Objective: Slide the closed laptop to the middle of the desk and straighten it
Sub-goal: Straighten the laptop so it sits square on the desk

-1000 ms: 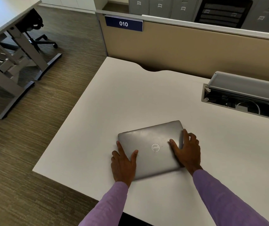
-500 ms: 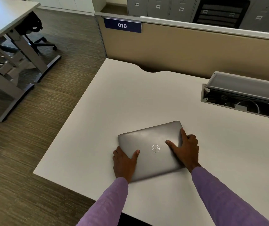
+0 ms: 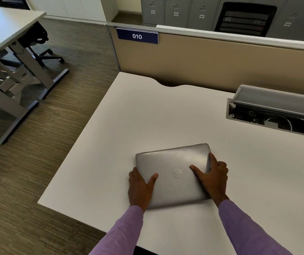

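Note:
A closed silver laptop [image 3: 173, 162] with a round logo lies on the white desk [image 3: 147, 116], toward its near left part, turned a little so its far right corner sits higher. My left hand [image 3: 140, 188] grips the laptop's near left corner, thumb on the lid. My right hand [image 3: 213, 179] holds its right edge, thumb on the lid and fingers curled round the side. Purple sleeves cover both forearms.
An open cable tray [image 3: 274, 115] with wires is set into the desk at the right. A beige partition [image 3: 221, 59] with a blue "010" sign [image 3: 137, 36] backs the desk. Another desk [image 3: 4, 32] and an office chair [image 3: 37, 43] stand at the left across carpet.
Both hands have tightened on the laptop's edges, fingers curling round the sides. The laptop has barely shifted on the desk; the view has tipped slightly downward.

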`<state>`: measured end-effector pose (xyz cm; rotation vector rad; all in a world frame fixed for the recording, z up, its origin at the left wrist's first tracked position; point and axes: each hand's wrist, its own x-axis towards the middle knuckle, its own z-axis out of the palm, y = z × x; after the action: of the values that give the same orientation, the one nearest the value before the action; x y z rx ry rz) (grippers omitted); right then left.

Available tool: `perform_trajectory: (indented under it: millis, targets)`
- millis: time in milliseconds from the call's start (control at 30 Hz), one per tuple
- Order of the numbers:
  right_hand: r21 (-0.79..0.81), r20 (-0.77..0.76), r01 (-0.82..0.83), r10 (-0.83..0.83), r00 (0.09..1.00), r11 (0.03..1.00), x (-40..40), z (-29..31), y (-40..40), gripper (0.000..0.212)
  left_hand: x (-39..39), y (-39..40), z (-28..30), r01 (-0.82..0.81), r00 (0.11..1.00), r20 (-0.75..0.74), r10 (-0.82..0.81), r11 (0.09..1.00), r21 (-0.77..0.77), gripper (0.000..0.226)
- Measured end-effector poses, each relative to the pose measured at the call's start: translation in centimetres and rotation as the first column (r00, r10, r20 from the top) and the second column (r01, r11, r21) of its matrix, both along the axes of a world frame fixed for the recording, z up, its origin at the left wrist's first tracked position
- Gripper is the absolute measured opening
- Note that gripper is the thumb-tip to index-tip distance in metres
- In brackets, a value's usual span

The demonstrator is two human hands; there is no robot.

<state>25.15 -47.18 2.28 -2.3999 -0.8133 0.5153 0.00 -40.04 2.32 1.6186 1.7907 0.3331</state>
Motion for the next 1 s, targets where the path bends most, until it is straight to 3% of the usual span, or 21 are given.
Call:
perform_trajectory:
  millis: [633, 1000]
  targets:
    - [0.071, -0.036, 0.320, -0.319, 0.947, 0.945, -1.5, 1.7, -2.3, 0.100, 2.1, 5.2, 2.0, 0.266, 0.964, 0.007, -0.266, 0.964, 0.027, 0.085]
    - [0.039, -0.091, 0.376, -0.371, 0.924, 0.926, -1.7, 0.6, -2.8, 0.098, 3.3, 7.2, 1.2, 0.370, 0.929, -0.029, -0.370, 0.929, -0.003, 0.084]
